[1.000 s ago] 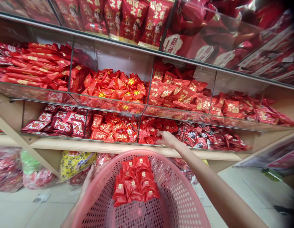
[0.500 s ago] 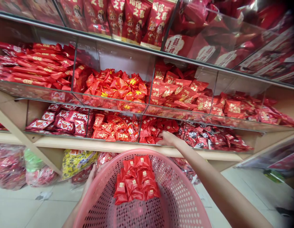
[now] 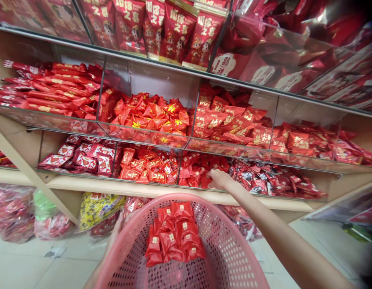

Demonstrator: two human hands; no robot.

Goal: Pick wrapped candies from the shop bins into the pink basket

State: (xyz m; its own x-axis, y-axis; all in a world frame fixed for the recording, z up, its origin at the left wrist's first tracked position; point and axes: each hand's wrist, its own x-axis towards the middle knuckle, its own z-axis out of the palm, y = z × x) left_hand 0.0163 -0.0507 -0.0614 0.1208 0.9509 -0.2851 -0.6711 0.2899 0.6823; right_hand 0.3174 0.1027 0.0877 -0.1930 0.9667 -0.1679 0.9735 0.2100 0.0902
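The left hand (image 3: pixel 116 229), its closure unclear, braces a round pink perforated plastic basket (image 3: pixel 246 245) of glossy red packets (image 3: pixel 175 237), seemingly steadying it. Small red sachets (image 3: pixel 194 173) fill a wooden shelf (image 3: pixel 83 185) where the right hand (image 3: pixel 218 179) curls, pinch unclear.

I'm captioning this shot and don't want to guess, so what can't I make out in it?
In the head view:
Left hand: partly hidden by the basket.
Right hand: it covers whatever its fingers may hold.
Basket: near side cut off by the bottom edge.
Top bags: some cut off by the top edge.
Dark candies: print too small and blurred to read.
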